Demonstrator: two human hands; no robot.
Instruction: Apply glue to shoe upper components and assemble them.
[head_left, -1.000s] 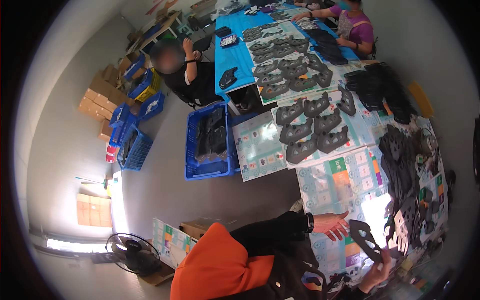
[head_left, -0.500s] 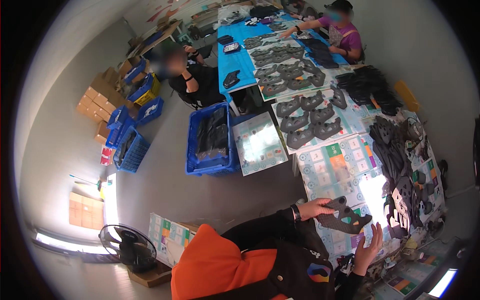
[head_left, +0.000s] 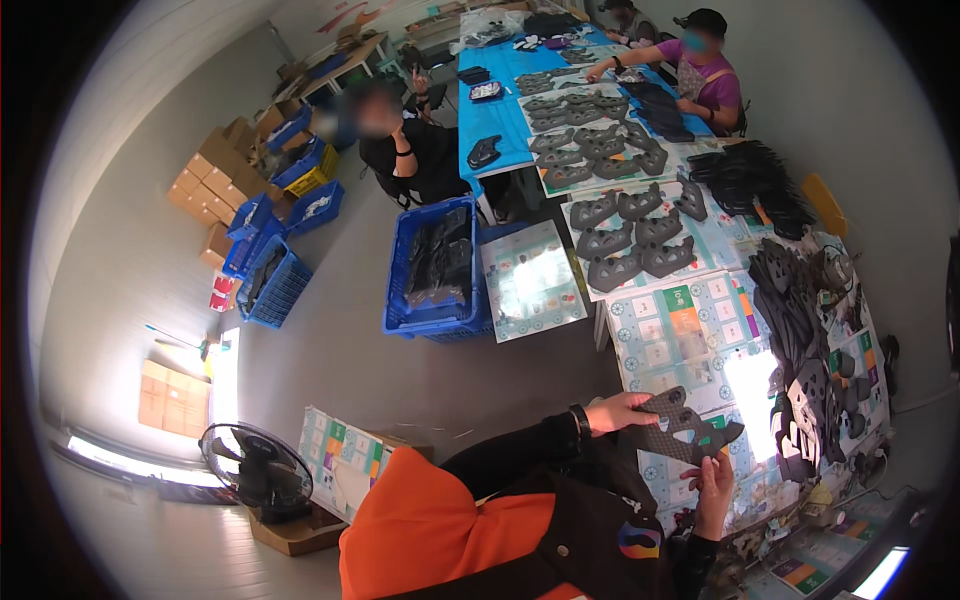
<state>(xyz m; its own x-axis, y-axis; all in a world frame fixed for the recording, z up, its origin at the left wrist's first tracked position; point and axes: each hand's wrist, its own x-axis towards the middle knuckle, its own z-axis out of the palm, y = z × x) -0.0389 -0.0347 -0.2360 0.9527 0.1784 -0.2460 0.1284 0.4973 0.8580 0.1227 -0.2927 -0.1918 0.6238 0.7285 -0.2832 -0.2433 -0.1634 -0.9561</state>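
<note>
A flat dark grey, textured pad with several cut-out holes point(head_left: 663, 438) is held above the near end of the table. My left hand point(head_left: 614, 412) grips its left end, thumb on top. Fingers of my right hand point(head_left: 713, 488) pinch its lower right edge. Beneath it lies the patterned table covering point(head_left: 640, 368). To the right of my hands is a long heap of similar dark pieces point(head_left: 788, 300). More grey cut-out pieces point(head_left: 640, 240) lie in rows farther up the table.
A blue crate point(head_left: 398, 325) with dark wrapped goods stands left of the table, beside a patterned board point(head_left: 530, 315). One person point(head_left: 425, 160) sits beyond it; another, in purple point(head_left: 718, 85), works at the far right. A black fan point(head_left: 262, 478) stands at lower left.
My right hand has moved from spread and apart to pinching the pad's lower edge. The left hand keeps its grip. The whole view has shifted slightly.
</note>
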